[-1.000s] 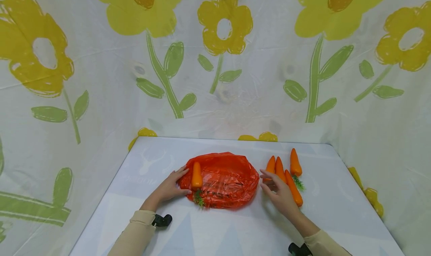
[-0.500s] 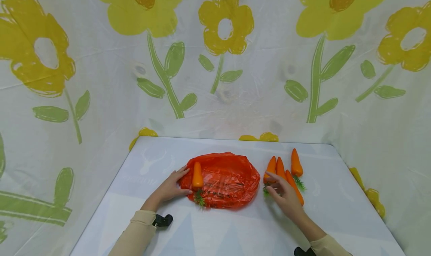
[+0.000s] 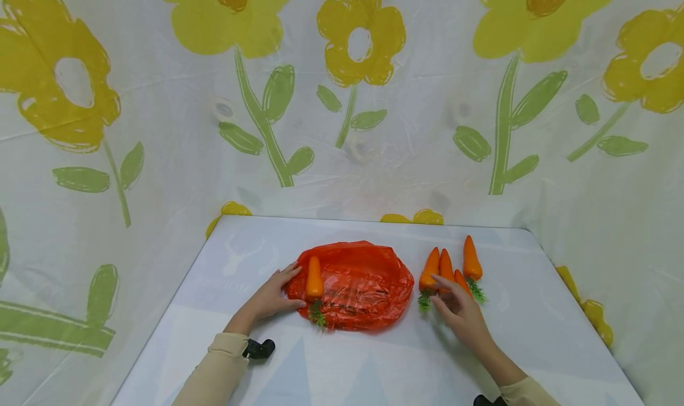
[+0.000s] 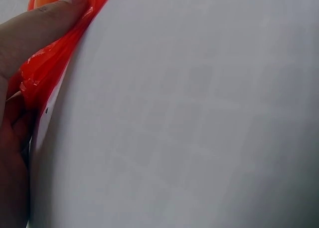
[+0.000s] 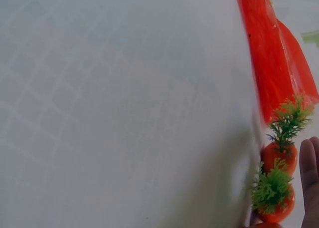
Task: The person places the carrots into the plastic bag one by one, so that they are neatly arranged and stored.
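Observation:
In the head view a red plastic bag (image 3: 358,287) lies spread on the table. A toy carrot (image 3: 314,280) rests on its left part, the green top over the near edge. My left hand (image 3: 271,296) rests at the bag's left side, fingers extended; in the left wrist view its thumb (image 4: 47,26) lies on the red film. My right hand (image 3: 464,314) hovers just in front of several orange carrots (image 3: 430,268), fingers loosely bent, nothing held, partly covering the nearest one. In the right wrist view carrot greens (image 5: 271,189) show beside its fingers.
One more carrot (image 3: 471,259) lies at the back right of the group. The white table (image 3: 331,370) ends at a back edge against a flower-print curtain (image 3: 417,121), which also hangs at both sides.
My right hand has moved from beside the bag's right edge to the right and nearer, uncovering the leftmost carrot and its green top. My left hand and the bag stay put.

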Motion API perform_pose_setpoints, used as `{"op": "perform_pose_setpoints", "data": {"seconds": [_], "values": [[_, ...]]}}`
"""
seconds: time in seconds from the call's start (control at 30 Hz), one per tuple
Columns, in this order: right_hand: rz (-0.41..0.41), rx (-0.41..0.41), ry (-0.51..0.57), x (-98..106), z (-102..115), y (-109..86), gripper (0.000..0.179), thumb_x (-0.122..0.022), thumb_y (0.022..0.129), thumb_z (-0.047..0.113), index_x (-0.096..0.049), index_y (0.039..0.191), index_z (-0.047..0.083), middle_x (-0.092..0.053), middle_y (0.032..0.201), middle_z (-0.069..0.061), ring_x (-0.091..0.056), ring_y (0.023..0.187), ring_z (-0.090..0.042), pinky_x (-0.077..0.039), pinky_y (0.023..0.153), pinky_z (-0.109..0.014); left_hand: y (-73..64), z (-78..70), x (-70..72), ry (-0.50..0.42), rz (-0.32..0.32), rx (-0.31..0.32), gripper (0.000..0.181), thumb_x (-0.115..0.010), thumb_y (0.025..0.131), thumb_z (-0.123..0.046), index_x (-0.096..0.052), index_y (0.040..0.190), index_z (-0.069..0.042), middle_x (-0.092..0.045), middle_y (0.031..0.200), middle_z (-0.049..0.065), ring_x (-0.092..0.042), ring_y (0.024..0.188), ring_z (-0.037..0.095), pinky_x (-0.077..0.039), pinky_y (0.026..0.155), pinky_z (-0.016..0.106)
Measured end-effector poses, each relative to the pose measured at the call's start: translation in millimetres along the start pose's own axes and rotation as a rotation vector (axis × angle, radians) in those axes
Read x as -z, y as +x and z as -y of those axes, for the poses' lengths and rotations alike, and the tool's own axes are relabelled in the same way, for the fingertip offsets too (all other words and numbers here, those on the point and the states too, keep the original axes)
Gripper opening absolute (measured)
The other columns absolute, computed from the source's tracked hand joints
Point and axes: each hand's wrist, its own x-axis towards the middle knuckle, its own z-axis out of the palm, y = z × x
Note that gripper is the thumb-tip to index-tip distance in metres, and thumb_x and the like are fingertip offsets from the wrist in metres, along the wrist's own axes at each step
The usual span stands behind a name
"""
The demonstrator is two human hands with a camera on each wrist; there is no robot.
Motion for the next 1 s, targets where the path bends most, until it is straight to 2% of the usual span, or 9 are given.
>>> {"op": "perform_pose_setpoints", "data": {"seconds": [0.27,0.6,0.87,1.0], "values": [[-0.016,0.022,-0.013,4,-6,-2.6,0.048,-0.071,0.095,0.003,-0.058,0.14,0.005,-0.069,0.119,-0.016,-0.067,0.088,-0.009,-0.057,0.076,-0.017,0.0,-0.1,0.2,0.006,0.002,-0.006,0.094,-0.084,0.081,-0.046,-0.04,0.157,-0.012,-0.027,0.167,0.007,-0.015,0.149,0.055,-0.022,0.116,0.07],[-0.052,0.004,-0.067,18,-8,-7.7,0.048,-0.071,0.095,0.005,-0.058,0.141,0.008,-0.069,0.116,-0.014,-0.065,0.088,-0.007,-0.054,0.077,-0.012,1.3,-1.0,-0.1,0.008,0.003,0.016,0.095,-0.084,0.081,-0.048,-0.04,0.158,-0.014,-0.026,0.168,0.005,-0.014,0.149,0.054,-0.022,0.116,0.07],[-0.065,-0.02,-0.104,28,-13,-9.9,0.047,-0.069,0.097,0.007,-0.057,0.143,0.007,-0.066,0.122,-0.015,-0.064,0.091,-0.005,-0.052,0.079,-0.009,0.1,-1.5,0.6,0.006,0.002,0.001,0.095,-0.085,0.081,-0.047,-0.04,0.157,-0.013,-0.027,0.167,0.006,-0.014,0.149,0.055,-0.022,0.116,0.069],[-0.088,0.006,-0.124,32,-13,-10.7,0.048,-0.069,0.097,0.006,-0.057,0.143,0.008,-0.063,0.125,-0.017,-0.063,0.091,-0.003,-0.05,0.08,-0.009,-0.4,-1.7,0.8,0.005,0.001,0.001,0.095,-0.085,0.081,-0.047,-0.04,0.157,-0.013,-0.027,0.167,0.006,-0.014,0.149,0.055,-0.022,0.116,0.07]]}}
